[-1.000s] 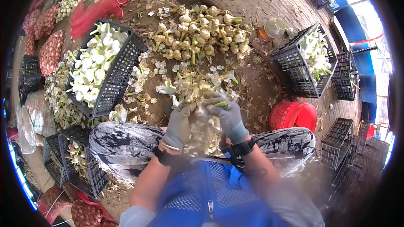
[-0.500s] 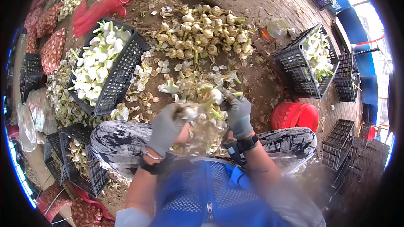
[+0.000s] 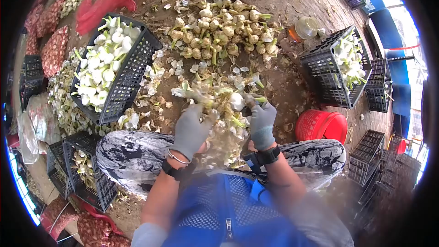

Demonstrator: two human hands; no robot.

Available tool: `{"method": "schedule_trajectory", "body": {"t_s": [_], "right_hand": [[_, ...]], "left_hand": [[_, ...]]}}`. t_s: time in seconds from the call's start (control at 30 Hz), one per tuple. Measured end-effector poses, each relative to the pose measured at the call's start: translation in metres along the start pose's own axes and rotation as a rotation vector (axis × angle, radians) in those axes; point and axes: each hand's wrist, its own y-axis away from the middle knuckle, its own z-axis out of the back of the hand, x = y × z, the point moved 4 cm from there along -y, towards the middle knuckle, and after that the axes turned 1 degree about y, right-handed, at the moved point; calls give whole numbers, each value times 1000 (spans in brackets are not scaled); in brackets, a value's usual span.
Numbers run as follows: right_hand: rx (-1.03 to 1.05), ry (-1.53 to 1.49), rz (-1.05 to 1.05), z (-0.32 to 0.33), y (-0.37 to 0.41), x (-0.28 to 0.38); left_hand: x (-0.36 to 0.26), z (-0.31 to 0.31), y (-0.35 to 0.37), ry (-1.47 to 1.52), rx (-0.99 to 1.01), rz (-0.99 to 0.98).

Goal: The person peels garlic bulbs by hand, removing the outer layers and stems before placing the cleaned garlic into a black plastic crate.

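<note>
My right hand point(image 3: 262, 126), in a grey glove, is closed on a garlic bulb point(image 3: 237, 102). The bulb is white, and its green stem pokes out past my fingers. To its left is my left hand point(image 3: 191, 128), also gloved, fingers apart and away from the bulb. Blurred bits of skin point(image 3: 201, 97) hang just beyond those fingertips. Beneath both hands lies a litter of papery peel point(image 3: 224, 128). A heap of unpeeled garlic bulbs point(image 3: 224, 32) rests on the ground ahead.
A black crate point(image 3: 128, 77) of white peeled bulbs stands at left, another crate point(image 3: 327, 75) at right. A red bucket point(image 3: 308, 126) sits by my right knee, and a jar point(image 3: 305, 28) with orange liquid lies beyond. Red mesh sacks point(image 3: 56, 52) and a red net point(image 3: 103, 9) are far left.
My left hand has come off the bulb, and its fingers have spread. Loose skin has moved away to the left of the bulb, which now looks cleaner. My right hand keeps its hold.
</note>
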Motion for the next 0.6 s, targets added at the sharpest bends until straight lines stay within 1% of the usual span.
{"method": "schedule_trajectory", "body": {"t_s": [0.03,0.07,0.1,0.13,0.17,0.2,0.23,0.27,0.33,0.37,0.4,0.43,0.47,0.5,0.53,0.57,0.6], "right_hand": [[-20,71,76,-4,1,1],[-17,75,72,-5,0,-6],[45,167,321,-12,2,0],[106,255,572,-19,7,6],[73,212,399,-14,6,0],[68,216,397,-15,7,12],[48,89,193,-12,4,17],[32,-40,-11,-9,1,16],[53,-22,-4,1,-13,2],[67,-66,-9,2,-17,-2],[83,-107,-19,3,-19,-7],[122,-43,51,1,-19,-7],[125,-42,46,-3,-20,-10],[55,-10,2,-9,-16,-8],[-16,21,-40,-14,-13,-7],[9,84,9,-18,-10,-4],[11,87,4,-19,-11,-13]], "left_hand": [[-2,-6,-2,248,73,-2],[-5,-12,-5,498,143,-4],[-10,-20,-7,671,211,67],[-10,-23,-8,673,209,70],[-8,-27,-8,675,211,102],[-7,-31,-8,678,217,133],[-15,-20,-6,598,44,24],[-11,-21,-6,600,48,29],[7,-19,-10,482,-37,21],[26,-32,-10,415,-73,33],[21,-26,-11,417,-70,38],[13,-16,-14,539,22,142],[9,-11,-15,658,113,248],[4,-12,-14,780,128,256],[3,-15,-14,780,127,263],[1,-18,-15,779,133,236],[-2,-22,-16,779,141,208]]}}
